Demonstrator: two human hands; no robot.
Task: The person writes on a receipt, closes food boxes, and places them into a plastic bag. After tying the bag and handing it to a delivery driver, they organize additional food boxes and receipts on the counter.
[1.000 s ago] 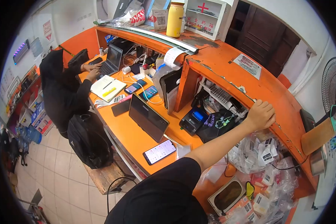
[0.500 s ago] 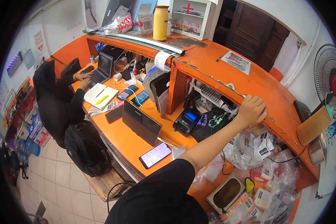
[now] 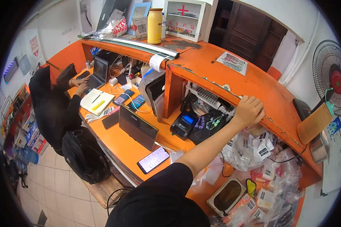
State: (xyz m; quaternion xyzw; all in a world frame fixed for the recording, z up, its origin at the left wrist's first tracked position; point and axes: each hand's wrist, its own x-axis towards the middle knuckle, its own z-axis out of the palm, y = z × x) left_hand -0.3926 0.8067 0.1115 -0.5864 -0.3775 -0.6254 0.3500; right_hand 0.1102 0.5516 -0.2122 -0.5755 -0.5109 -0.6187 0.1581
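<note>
My left hand (image 3: 249, 112) is closed over the worn front edge of the raised orange counter ledge (image 3: 216, 68), knuckles up, the arm stretched out across the desk. My right hand is out of the frame. Below my forearm a phone (image 3: 153, 160) with a lit screen lies on the orange desk. Behind it a dark tablet (image 3: 138, 126) leans upright. Under the ledge sit a small black printer (image 3: 183, 125) with a blue display and a black cloth bag (image 3: 208, 126) with printed lettering.
A person (image 3: 51, 106) in black types on a laptop (image 3: 97, 72) at the left, a backpack (image 3: 83, 155) behind them. An open notebook (image 3: 96, 101) lies nearby. Plastic packaging (image 3: 280, 185) heaps at lower right. A fan (image 3: 331, 75) stands at right; a first aid box (image 3: 183, 19) sits on the counter.
The view has shifted slightly, so the scene sits a little further left. My left hand stays on the ledge edge. The other person's hands remain at the laptop.
</note>
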